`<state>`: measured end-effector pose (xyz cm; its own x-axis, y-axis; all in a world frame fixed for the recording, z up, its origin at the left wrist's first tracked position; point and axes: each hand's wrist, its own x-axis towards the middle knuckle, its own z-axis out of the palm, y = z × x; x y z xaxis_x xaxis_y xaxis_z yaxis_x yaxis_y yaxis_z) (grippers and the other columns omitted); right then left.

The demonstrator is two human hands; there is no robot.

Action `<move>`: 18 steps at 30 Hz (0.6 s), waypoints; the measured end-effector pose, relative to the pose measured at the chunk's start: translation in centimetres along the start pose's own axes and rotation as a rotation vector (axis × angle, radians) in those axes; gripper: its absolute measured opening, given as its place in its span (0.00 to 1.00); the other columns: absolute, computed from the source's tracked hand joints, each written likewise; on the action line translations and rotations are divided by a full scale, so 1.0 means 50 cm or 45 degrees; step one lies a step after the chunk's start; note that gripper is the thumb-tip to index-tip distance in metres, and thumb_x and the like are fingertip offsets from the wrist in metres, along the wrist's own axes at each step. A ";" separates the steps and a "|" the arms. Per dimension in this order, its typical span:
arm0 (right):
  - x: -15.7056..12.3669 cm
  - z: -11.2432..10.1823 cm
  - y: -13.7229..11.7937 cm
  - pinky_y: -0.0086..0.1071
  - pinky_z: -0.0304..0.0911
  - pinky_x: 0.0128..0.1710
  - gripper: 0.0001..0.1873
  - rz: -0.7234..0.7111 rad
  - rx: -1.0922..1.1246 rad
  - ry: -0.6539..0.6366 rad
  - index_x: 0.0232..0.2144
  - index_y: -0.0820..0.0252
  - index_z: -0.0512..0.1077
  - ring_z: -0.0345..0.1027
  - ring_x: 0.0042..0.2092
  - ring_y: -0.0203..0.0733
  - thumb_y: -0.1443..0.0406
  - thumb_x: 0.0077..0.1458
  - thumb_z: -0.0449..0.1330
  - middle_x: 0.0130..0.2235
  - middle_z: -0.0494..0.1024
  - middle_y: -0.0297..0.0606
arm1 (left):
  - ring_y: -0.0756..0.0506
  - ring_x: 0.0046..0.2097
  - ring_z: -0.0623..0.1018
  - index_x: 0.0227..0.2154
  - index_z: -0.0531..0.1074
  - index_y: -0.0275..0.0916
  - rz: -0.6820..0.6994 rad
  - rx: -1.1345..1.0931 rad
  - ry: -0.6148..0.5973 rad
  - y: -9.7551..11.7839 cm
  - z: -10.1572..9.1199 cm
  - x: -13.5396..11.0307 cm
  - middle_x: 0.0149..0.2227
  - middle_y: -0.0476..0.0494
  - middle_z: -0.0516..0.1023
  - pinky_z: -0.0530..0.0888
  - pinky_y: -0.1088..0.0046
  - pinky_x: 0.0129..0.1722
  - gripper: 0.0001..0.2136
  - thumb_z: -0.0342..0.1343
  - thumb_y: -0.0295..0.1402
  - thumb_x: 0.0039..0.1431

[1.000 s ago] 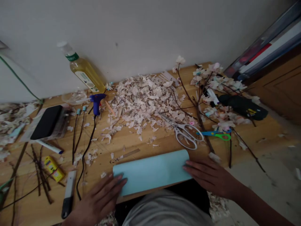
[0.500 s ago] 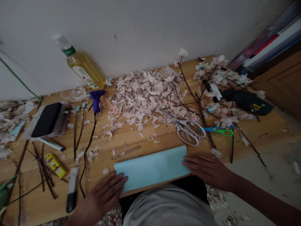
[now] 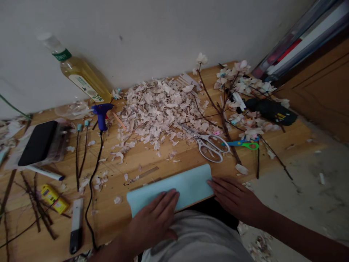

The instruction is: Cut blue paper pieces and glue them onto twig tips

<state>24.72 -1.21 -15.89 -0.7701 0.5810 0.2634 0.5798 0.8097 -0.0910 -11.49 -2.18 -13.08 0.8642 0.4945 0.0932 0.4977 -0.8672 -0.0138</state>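
Note:
A folded sheet of light blue paper (image 3: 188, 183) lies along the front edge of the wooden table, its far edge a rounded fold. My left hand (image 3: 156, 216) rests flat on the paper's left half, fingers stretched out toward the fold. At the paper's right end, my right hand (image 3: 236, 198) lies with its fingers extended, the tips touching the edge. Neither hand grips anything. Beyond the paper, white-handled scissors (image 3: 205, 143) lie with their blades pointing at a heap of pale paper petals (image 3: 160, 105).
A blue glue gun (image 3: 101, 115) stands left of the petals, its cord running forward. Nearby are a bottle (image 3: 84, 78), a black phone (image 3: 38, 142), a yellow box (image 3: 54, 198) and a cutter (image 3: 76, 225). Flowered branches (image 3: 225, 122) and blue-green scissors (image 3: 242, 143) lie to the right.
My left hand has moved right from the paper's left end onto its surface. My right hand stays at the right end. The whole view has shifted slightly, with the table's things appearing further left.

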 end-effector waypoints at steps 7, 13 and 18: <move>0.002 0.006 -0.004 0.45 0.65 0.61 0.14 0.047 0.018 0.052 0.53 0.65 0.76 0.66 0.64 0.49 0.71 0.69 0.55 0.60 0.76 0.47 | 0.36 0.67 0.67 0.57 0.71 0.33 0.152 -0.179 0.048 0.025 0.050 0.124 0.67 0.29 0.66 0.58 0.59 0.68 0.31 0.48 0.57 0.69; -0.009 0.014 -0.013 0.44 0.66 0.59 0.17 0.148 -0.058 0.073 0.55 0.69 0.74 0.68 0.62 0.50 0.71 0.70 0.52 0.60 0.76 0.50 | 0.40 0.74 0.53 0.71 0.53 0.30 0.168 -0.211 -0.084 0.038 0.072 0.194 0.73 0.38 0.52 0.53 0.60 0.71 0.40 0.48 0.58 0.69; 0.023 -0.027 -0.011 0.43 0.66 0.58 0.15 0.224 0.005 0.190 0.51 0.69 0.76 0.71 0.58 0.50 0.69 0.71 0.52 0.54 0.80 0.47 | 0.39 0.75 0.47 0.71 0.51 0.30 0.229 -0.273 -0.044 0.014 0.072 0.204 0.74 0.37 0.47 0.51 0.59 0.73 0.43 0.47 0.61 0.66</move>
<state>23.89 -1.08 -14.23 -0.6088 0.6951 0.3824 0.7007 0.6972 -0.1517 -2.06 2.47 -15.71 0.9410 0.3301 0.0741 0.3124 -0.9319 0.1842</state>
